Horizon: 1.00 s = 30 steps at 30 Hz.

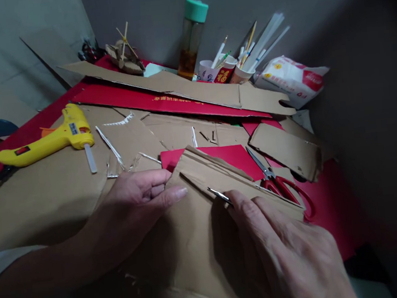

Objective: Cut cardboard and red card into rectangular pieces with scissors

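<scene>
My left hand (133, 202) presses down on a brown cardboard sheet (190, 243) near its upper left edge, thumb stretched along it and the other fingers curled. My right hand (285, 248) is closed round a thin blade (218, 194) whose metal tip pokes out onto the cardboard, at the end of a dark cut line running up and left. Red-handled scissors (279, 183) lie just beyond my right hand, partly on red paper (230, 157).
A yellow glue gun (48, 140) lies at the left. Loose cardboard pieces (284, 150) and strips cover the table. At the back stand a green-capped bottle (191, 39), cups of pens (226, 69), a small cardboard model (124, 55) and a white bag (292, 79).
</scene>
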Each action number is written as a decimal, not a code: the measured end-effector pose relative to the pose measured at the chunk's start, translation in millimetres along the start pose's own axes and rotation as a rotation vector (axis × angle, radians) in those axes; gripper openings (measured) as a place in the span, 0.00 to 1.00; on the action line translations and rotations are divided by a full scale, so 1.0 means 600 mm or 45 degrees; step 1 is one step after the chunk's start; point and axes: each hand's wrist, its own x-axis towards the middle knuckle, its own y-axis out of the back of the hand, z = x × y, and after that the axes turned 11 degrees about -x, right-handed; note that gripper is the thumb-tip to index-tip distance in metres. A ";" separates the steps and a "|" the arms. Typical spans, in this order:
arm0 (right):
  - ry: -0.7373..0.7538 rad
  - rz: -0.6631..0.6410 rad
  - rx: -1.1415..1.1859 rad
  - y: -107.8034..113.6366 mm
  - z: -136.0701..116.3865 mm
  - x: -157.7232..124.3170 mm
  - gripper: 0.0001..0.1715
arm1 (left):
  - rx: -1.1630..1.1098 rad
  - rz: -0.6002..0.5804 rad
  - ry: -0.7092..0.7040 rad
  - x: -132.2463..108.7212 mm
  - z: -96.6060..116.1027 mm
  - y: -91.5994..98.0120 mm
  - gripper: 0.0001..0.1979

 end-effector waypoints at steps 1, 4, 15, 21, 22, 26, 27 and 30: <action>-0.001 -0.001 -0.005 0.001 0.000 0.001 0.19 | 0.025 -0.038 -0.008 0.000 0.001 0.001 0.19; -0.012 -0.013 -0.005 0.003 0.001 0.002 0.20 | 0.105 -0.050 -0.065 -0.002 0.003 0.002 0.21; -0.008 -0.062 0.061 -0.005 0.008 0.002 0.22 | 0.077 -0.092 -0.115 -0.001 -0.004 0.002 0.18; 0.018 -0.096 0.095 -0.004 0.010 0.004 0.23 | 0.094 -0.123 -0.200 0.002 -0.011 0.003 0.20; 0.023 -0.091 0.092 -0.003 0.011 0.005 0.23 | 0.101 -0.126 -0.211 0.002 -0.012 0.003 0.20; 0.027 -0.054 0.029 0.001 0.011 0.012 0.23 | 0.081 -0.128 -0.220 0.003 -0.015 0.003 0.20; 0.038 -0.066 0.018 0.002 0.011 0.014 0.23 | 0.072 -0.121 -0.218 0.003 -0.014 0.003 0.20; 0.079 -0.068 -0.018 0.008 0.013 0.021 0.20 | 0.066 -0.119 -0.191 0.001 -0.010 0.003 0.20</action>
